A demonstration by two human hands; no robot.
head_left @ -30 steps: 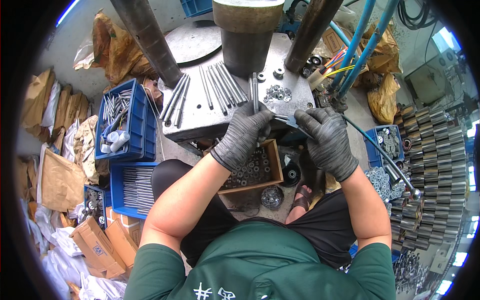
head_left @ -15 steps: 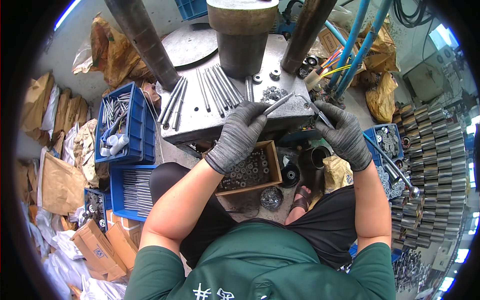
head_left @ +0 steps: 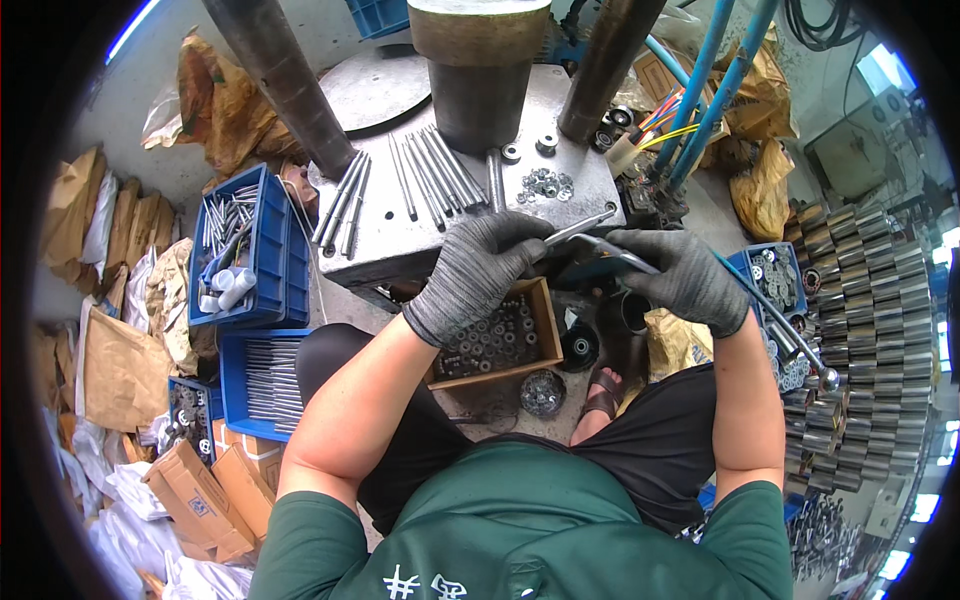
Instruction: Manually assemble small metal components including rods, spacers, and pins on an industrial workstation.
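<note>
My left hand, in a grey knit glove, grips one end of a thin metal rod at the front edge of the steel press table. My right hand, also gloved, is closed on a flat blue and dark tool that meets the rod's near end. Several more rods lie side by side on the table behind, beside a small heap of washers. A dark round ram hangs above them.
A wooden box of round metal parts sits below the table by my knees. Blue bins of rods stand to the left among brown paper bags. Stacked metal cylinders line the right. A long metal lever slants past my right wrist.
Both hands pulled back from the table toward me. The right hand swung out to the right, and the rod now spans between the two hands at the table's front edge.
</note>
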